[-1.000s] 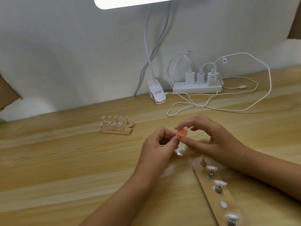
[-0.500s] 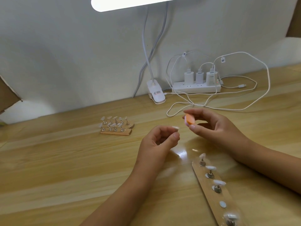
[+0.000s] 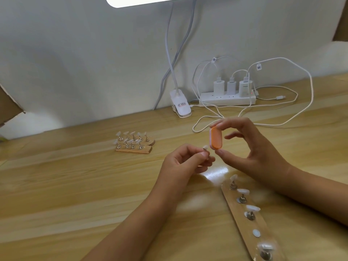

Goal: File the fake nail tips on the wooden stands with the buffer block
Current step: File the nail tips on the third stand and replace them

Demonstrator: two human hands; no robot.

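Orange buffer block (image 3: 216, 138) (pink-edged), white nail tip (image 3: 205, 147), tan stand (image 3: 250, 221).

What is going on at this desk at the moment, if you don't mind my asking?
A person is filing fake nail tips. The right hand pinches an orange buffer block upright above the desk. The left hand pinches a single nail tip close beside it; whether they touch is unclear. A wooden stand with more tips lies near the right forearm, and two more stands sit farther back.
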